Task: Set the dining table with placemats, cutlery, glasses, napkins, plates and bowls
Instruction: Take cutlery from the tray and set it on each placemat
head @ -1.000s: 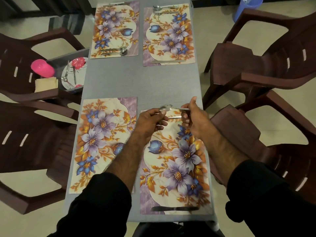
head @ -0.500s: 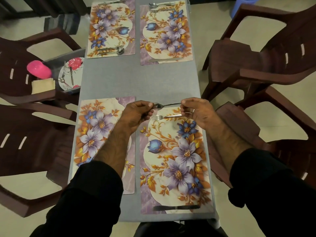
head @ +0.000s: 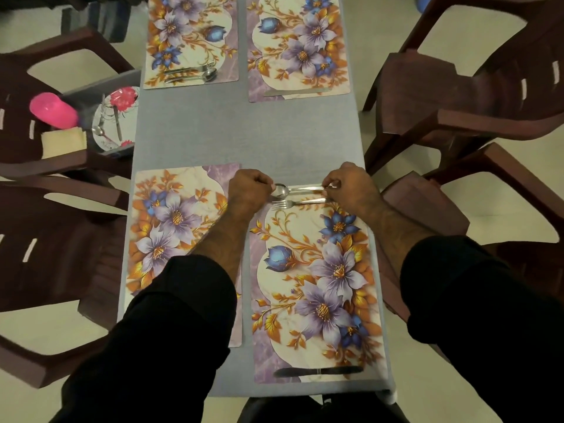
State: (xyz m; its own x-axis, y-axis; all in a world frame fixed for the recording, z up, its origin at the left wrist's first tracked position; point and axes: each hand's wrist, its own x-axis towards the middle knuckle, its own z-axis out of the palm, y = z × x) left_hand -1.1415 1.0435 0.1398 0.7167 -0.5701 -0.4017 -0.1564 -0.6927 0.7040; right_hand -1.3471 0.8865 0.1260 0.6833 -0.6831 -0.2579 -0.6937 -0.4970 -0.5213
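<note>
Spoon (head: pixel 282 190): on the far edge of the near right placemat (head: pixel 317 288); bowl to the left, handle to the right; laid flat so it sits neat for eating
Fork (head: pixel 294 203): just beside the spoon, on the near side; same way round; kept side by side as a pair
Left hand (head: pixel 248 190): fingers curled, tips at the spoon bowl; likely nudging that end straight; hard to tell if pinching or only touching
Right hand (head: pixel 348 187): fingers curled, pinching the handle ends of spoon and fork; likely lining them up
Knife (head: pixel 317 371): on the near edge of the same placemat; across from the spoon and fork
Near left placemat (head: pixel 171 227): by the left edge of the table (head: pixel 244 132); no cutlery seen yet
Far left placemat (head: pixel 189 38): fork and spoon already on its near edge
Plate (head: pixel 117 120): off the table's left edge, with spare cutlery; kept close for later
Pink cup (head: pixel 53 109): beside the plate; waiting
</note>
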